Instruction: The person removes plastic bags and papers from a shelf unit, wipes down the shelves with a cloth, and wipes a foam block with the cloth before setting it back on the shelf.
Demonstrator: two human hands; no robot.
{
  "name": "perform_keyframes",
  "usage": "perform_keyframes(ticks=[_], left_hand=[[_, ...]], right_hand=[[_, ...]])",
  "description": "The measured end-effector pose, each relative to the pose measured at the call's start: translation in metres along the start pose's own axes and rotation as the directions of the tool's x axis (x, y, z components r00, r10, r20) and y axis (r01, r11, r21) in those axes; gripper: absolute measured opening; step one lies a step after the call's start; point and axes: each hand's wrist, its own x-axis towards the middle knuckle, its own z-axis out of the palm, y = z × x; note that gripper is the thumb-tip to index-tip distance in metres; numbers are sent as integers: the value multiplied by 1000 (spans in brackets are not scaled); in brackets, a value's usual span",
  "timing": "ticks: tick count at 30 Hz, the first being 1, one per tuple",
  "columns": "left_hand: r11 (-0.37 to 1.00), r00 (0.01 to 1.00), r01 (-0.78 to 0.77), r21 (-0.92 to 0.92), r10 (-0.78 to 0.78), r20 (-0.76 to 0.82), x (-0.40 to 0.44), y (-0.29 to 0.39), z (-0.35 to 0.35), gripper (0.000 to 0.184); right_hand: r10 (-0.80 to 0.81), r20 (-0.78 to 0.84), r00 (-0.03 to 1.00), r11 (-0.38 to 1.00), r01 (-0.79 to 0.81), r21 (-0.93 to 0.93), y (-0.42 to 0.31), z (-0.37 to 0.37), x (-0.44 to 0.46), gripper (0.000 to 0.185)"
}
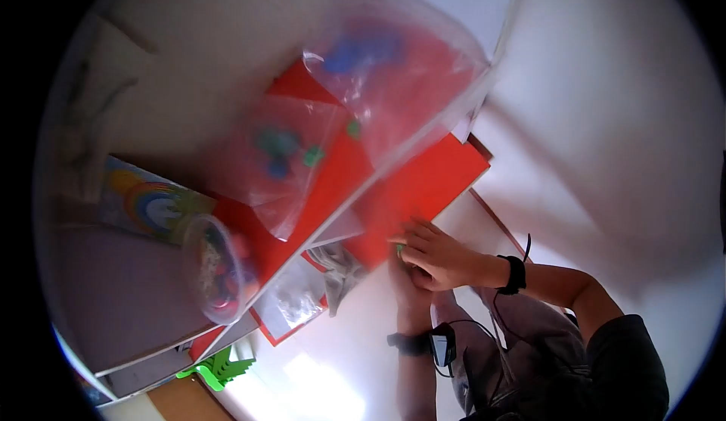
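Observation:
My two hands are together just over the near edge of the red tabletop (435, 183). My right hand (435, 258) reaches in from the right, fingers bent and closed, overlapping the left. My left hand (408, 288) comes up from below, blurred and partly covered by the right. A small green piece (400, 249) shows between the fingers of both hands; its shape is too small to tell. Nearby lies a clear plastic bag (283, 183) with green and blue pieces. A larger clear bag (408, 65) with blue pieces is behind it. Loose green pieces (353, 129) lie between the bags.
A clear round tub (215, 270) of colourful bits stands at the left, beside a rainbow picture card (151, 201). A white bar (355, 194) crosses the view diagonally. Below are a grey cloth (338, 273), a red-edged tray (283, 311) and a green plastic object (221, 368).

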Motion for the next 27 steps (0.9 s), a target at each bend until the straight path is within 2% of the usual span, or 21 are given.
perform_keyframes(ticks=[2, 5, 8, 9, 10, 11, 14, 15, 17, 18, 19, 22, 25, 27], left_hand=[[998, 995, 43, -36, -39, 89, -15, 1, 6, 34], [997, 1000, -27, 68, 26, 16, -36, -8, 1, 31], [998, 998, -16, 60, 19, -60, -59, 2, 47, 29], [827, 977, -213, 521, 177, 119, -53, 0, 28, 29], [427, 900, -413, 805, 324, 291, -47, -2, 10, 29], [669, 926, -377, 640, 293, 239, -49, -2, 10, 29], [441, 876, -463, 768, 360, 321, -75, 9, 25, 29], [121, 822, -479, 870, 411, 395, -83, 13, 30, 29], [344, 848, -462, 818, 442, 294, -89, 17, 31, 29], [790, 927, -371, 489, 344, 147, -79, 15, 25, 29], [985, 982, -171, 3, 170, 86, -71, 17, 19, 28], [975, 954, -221, 2, 215, 210, -42, 26, 5, 28], [968, 941, -251, -8, 246, 233, -27, 41, 15, 29], [952, 915, -273, 138, 213, 341, -41, 54, 51, 30]], right_hand=[[0, -28, 1000, 996, 3, 93, -15, -11, -1, 22], [1, -80, 997, 998, 3, 55, -41, -19, -8, 18], [38, -109, 993, 997, -44, -55, -66, -27, 1, 16], [60, -116, 991, 998, -63, -20, -71, -30, 4, 15], [82, -117, 990, 997, -80, 18, -74, -34, 7, 15], [103, -116, 988, 994, -97, 58, -79, -36, 9, 15], [31, -219, 975, 999, -23, 38, -97, -41, 15, 20], [-3, -228, 974, 1000, 7, 18, -102, -39, 18, 22], [-58, -248, 967, 998, 55, -21, -110, -34, 18, 26], [-54, -250, 967, 998, 57, 5, -110, -32, 19, 25], [-49, -255, 966, 998, 58, 28, -110, -29, 21, 25], [-57, -332, 942, 994, 83, 65, -110, -27, 33, 24], [-116, -436, 892, 991, 131, 3, -115, -34, 52, 23], [-135, -492, 860, 990, 134, -38, -115, -42, 61, 21]])
